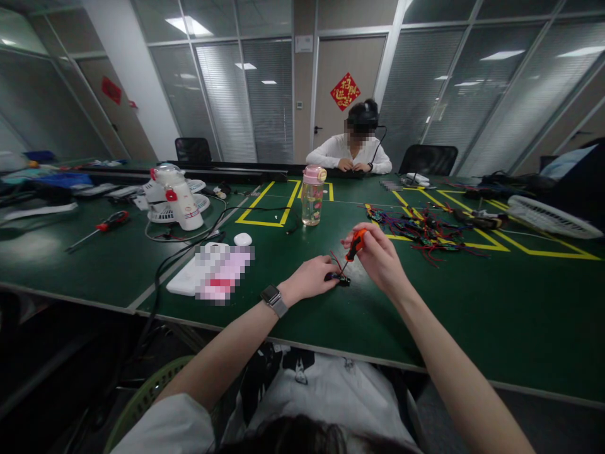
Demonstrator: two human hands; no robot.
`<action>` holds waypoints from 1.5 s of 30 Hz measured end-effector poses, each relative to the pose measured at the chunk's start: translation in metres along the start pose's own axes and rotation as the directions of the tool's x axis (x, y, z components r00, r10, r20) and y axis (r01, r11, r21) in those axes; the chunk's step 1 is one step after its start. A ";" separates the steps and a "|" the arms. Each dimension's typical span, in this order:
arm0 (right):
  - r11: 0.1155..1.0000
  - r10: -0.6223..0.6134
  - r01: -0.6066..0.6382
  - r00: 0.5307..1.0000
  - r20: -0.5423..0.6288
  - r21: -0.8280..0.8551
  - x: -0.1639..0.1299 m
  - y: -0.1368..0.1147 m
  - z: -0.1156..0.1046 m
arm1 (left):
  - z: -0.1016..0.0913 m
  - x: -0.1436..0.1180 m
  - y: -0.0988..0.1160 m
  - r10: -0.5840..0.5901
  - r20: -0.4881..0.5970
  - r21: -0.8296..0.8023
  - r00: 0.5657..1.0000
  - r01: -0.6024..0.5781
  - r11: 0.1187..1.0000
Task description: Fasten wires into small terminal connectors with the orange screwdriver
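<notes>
My left hand [309,279] rests on the green table [331,315] and pinches a small black part with red wires [338,276]. My right hand [375,255] grips a small screwdriver with an orange handle [354,243], its tip pointing down onto that part. A silver watch [274,299] is on my left wrist.
A heap of wired parts [420,228] lies to the right inside yellow tape lines. A pink-lidded bottle [312,195], a white fan [177,198], a red screwdriver [106,224] and a white mouse [242,239] stand further back. A person in white [352,151] sits opposite.
</notes>
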State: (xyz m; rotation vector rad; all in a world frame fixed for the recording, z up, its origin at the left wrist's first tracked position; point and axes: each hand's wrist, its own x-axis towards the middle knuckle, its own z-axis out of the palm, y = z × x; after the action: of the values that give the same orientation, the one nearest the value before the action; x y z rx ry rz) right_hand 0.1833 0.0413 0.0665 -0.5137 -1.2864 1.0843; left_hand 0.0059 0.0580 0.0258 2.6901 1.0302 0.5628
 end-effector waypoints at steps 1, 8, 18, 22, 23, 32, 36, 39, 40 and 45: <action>1.000 0.004 -0.004 1.000 -0.009 0.007 0.000 0.000 0.000 | 0.000 0.000 0.000 0.000 0.001 0.000 1.000 0.000 1.000; 1.000 0.013 -0.011 0.997 -0.070 0.024 0.002 0.001 -0.001 | -0.002 0.000 0.002 -0.006 0.005 0.007 1.000 0.006 1.000; 0.998 -0.045 0.048 0.998 -0.049 0.051 0.001 0.004 0.001 | 0.001 0.001 -0.001 0.007 0.004 0.001 1.000 -0.007 1.000; 0.997 -0.082 0.081 0.994 -0.072 -0.017 0.002 0.008 -0.002 | -0.001 0.001 0.001 0.005 0.005 -0.010 1.000 -0.005 1.000; 0.996 -0.081 0.079 0.993 -0.082 -0.027 0.002 0.008 -0.003 | -0.001 0.001 0.001 0.006 0.003 -0.011 1.000 -0.006 1.000; 0.999 -0.009 0.008 1.000 0.014 0.053 0.000 0.002 0.001 | 0.000 0.001 0.000 0.006 0.001 -0.009 1.000 -0.006 1.000; 0.998 -0.016 0.016 1.000 0.003 0.058 0.001 0.003 0.000 | -0.001 0.001 0.001 0.006 0.008 -0.001 1.000 -0.006 1.000; 0.998 -0.030 0.031 0.999 -0.019 0.051 0.002 0.005 -0.002 | -0.001 0.001 0.001 0.009 0.002 0.005 1.000 -0.009 1.000; 0.998 -0.041 0.042 0.999 -0.028 0.047 0.002 0.006 -0.003 | -0.002 0.001 0.001 0.008 0.002 0.006 1.000 -0.008 1.000; 0.997 -0.072 0.074 0.994 -0.087 0.012 0.003 0.007 -0.003 | -0.001 0.001 0.001 0.000 0.002 0.002 1.000 0.000 1.000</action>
State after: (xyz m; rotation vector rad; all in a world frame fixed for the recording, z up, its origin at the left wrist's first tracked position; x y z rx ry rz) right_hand 0.1835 0.0473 0.0612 -0.4929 -1.2115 1.0000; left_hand 0.0065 0.0579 0.0270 2.6923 1.0302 0.5592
